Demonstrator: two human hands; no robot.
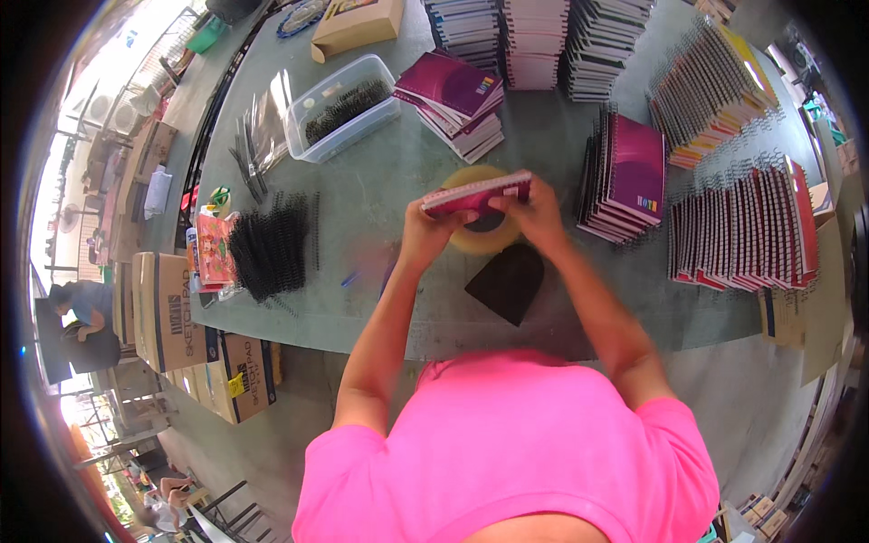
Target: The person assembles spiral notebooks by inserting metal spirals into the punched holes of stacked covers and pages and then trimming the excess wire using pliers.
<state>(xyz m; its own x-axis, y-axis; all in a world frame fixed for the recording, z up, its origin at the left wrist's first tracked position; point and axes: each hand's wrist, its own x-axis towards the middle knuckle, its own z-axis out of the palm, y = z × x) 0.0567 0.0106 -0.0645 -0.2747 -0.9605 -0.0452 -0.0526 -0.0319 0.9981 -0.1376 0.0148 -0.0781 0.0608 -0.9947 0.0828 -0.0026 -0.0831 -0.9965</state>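
Over the table's near middle, both my hands hold up a purple-covered notebook (477, 194), tilted with its long white page edge upward. My left hand (429, 235) grips its left end, thumb on the purple cover. At the other end my right hand (536, 217) is closed round the corner. Below the notebook lies a round yellowish ring-like object (457, 237), partly hidden by the hands. A dark flat piece (509, 282) with a pointed corner rests nearer to me. Just beyond the notebook stands a stack of purple-covered notebooks (453, 86) without visible coils.
Black spiral coils (269, 244) are heaped at the left; a clear plastic bin (312, 156) holds more. Coil-bound purple notebooks (634, 172), red ones (742, 226) and taller stacks (534, 45) line the right and far side. Cardboard boxes (163, 308) stand by the left edge.
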